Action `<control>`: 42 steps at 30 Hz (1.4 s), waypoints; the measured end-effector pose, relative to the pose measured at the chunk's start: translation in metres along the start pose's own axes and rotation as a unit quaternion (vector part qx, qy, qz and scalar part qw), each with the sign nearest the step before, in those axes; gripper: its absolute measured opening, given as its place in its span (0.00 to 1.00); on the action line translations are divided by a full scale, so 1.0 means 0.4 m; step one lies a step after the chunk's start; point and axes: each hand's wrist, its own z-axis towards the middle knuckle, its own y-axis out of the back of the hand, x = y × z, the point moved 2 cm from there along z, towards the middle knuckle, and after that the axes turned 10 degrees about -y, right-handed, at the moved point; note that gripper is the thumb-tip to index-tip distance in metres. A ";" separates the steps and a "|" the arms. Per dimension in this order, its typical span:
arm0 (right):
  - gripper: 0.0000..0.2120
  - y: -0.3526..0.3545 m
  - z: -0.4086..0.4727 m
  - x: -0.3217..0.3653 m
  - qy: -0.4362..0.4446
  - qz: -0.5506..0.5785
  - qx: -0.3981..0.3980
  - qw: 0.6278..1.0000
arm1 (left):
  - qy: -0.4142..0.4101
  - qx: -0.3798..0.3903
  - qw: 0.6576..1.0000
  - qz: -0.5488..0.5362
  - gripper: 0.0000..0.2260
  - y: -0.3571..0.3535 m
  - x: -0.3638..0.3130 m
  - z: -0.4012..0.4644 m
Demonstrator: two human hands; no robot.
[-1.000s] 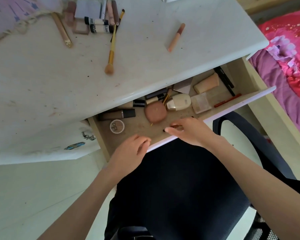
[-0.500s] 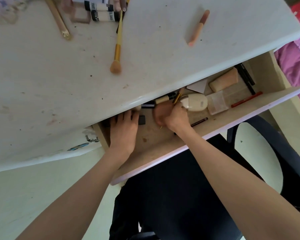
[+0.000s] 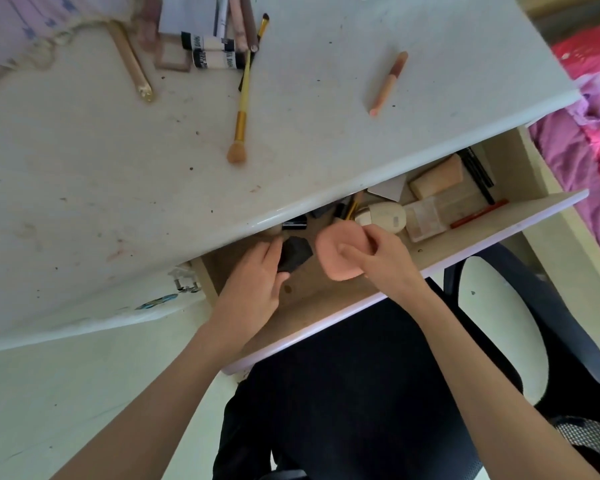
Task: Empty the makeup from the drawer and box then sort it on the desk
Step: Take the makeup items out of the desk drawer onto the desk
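The drawer (image 3: 492, 230) under the white desk (image 3: 118, 174) stands pulled out. My right hand (image 3: 381, 261) grips a round peach compact (image 3: 333, 252) above the drawer's middle. My left hand (image 3: 257, 282) holds a black item (image 3: 297, 254) at the drawer's left, just under the desk edge. Further right in the drawer lie a cream case (image 3: 385, 216), a clear palette (image 3: 426, 220), a beige wedge sponge (image 3: 437, 181), a red pencil (image 3: 478, 213) and black pencils (image 3: 478, 174).
On the desk lie a gold-handled brush (image 3: 241, 109), a peach stick (image 3: 388, 83), two black-and-white tubes (image 3: 212, 51), a wooden stick (image 3: 130, 60) and a small palette (image 3: 172, 57). A black chair (image 3: 361, 393) is below the drawer; pink bedding (image 3: 589, 133) is right.
Both hands reached into the drawer, then drew back. My right hand took hold of the peach compact and lifted it; my left hand picked up the black item.
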 end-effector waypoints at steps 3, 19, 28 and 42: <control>0.10 0.015 -0.034 0.038 0.017 0.083 0.002 0.996 | -0.010 -0.051 0.996 -0.071 0.25 0.049 -0.031 -0.009; 0.23 -0.077 0.108 0.343 0.005 0.183 -0.087 0.979 | 0.251 -0.292 0.908 -0.164 0.07 0.352 0.152 0.139; 0.22 -0.086 0.185 0.441 0.083 0.111 -0.121 0.983 | 0.235 -0.306 0.916 -0.107 0.13 0.392 0.197 0.262; 0.10 0.058 0.262 0.289 0.092 -0.194 -0.278 0.936 | 0.138 -0.196 0.965 0.106 0.27 0.239 0.174 0.119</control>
